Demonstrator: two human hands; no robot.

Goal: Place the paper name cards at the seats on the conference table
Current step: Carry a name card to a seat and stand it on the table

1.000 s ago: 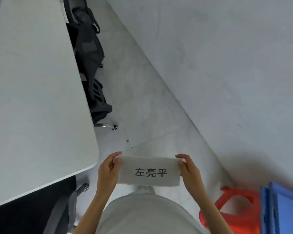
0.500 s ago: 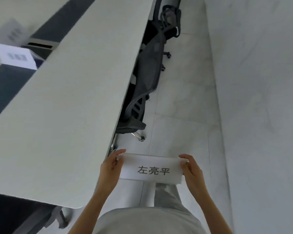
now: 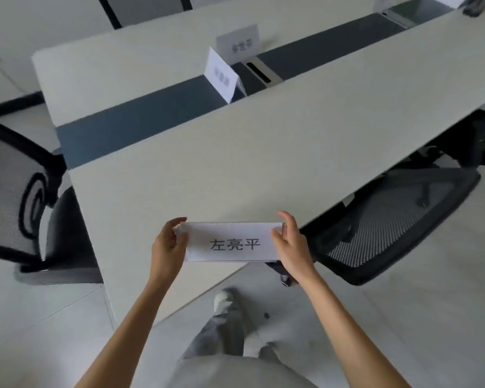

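Observation:
I hold a white paper name card with three black printed characters over the near corner of the pale conference table. My left hand pinches its left end and my right hand pinches its right end. Two folded name cards stand further along the table: one at the edge of the dark centre strip, another on the far side of the strip.
A black mesh chair is tucked under the table's right side. Another black chair stands at the table's left end. A dark centre strip with a cable slot runs the table's length. My legs are on the grey tiled floor below.
The view has swung left from the floor and wall onto the table top. The card stays held in both hands and now hangs over the table's near corner.

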